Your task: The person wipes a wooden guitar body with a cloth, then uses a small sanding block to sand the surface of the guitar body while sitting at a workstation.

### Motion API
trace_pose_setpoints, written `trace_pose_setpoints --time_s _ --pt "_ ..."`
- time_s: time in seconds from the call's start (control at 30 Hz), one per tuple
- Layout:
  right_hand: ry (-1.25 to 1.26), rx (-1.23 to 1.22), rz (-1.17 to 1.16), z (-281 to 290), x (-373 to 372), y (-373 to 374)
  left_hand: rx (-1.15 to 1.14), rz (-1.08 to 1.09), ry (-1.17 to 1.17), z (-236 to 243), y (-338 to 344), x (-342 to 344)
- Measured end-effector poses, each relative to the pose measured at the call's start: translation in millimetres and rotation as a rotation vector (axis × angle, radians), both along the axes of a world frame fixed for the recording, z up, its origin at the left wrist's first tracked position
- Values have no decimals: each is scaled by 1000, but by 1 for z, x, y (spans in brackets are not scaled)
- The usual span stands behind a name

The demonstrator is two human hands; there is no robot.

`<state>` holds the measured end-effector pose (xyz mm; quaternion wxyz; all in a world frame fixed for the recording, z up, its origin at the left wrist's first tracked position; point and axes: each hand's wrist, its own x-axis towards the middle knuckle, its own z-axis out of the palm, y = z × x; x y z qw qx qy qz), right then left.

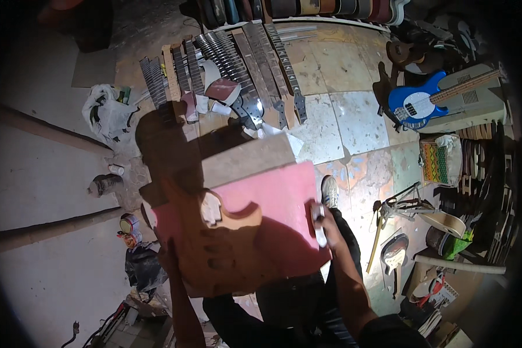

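Observation:
An orange-brown wooden guitar body (pixel 220 261) with carved cavities lies over a pink board (pixel 281 197) in front of me, above my legs. A beige block (pixel 249 156) is at its far edge, and a pale patch sits in the body's upper cavity. My left hand (pixel 169 258), in shadow, grips the body's left edge. My right hand (pixel 329 226) is closed at the pink board's right edge, round a small white-and-dark object (pixel 319 223) I cannot make out clearly.
Several guitar necks (pixel 243 64) lie ahead. At right are a blue bass guitar (pixel 406 104) on a grey case, a metal stand (pixel 412 206), a guitar (pixel 395 258) and stacked parts. At left are a plastic bag (pixel 104 116), cans (pixel 129 226) and dark beams (pixel 52 226).

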<state>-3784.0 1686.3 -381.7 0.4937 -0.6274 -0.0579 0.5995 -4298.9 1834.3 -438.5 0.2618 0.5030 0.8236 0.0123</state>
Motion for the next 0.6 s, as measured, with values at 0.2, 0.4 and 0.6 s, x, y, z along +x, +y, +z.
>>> trace_pose_setpoints --time_s 0.2,0.4,0.6 --pt "-46 -86 -138 0 -4 -70 172 97 -155 -16 -37 17" --pt "-25 -58 -178 -39 31 -94 88 99 -68 -34 -41 66" --pt "-86 -51 -103 -51 57 -58 257 151 -261 -39 -68 94"
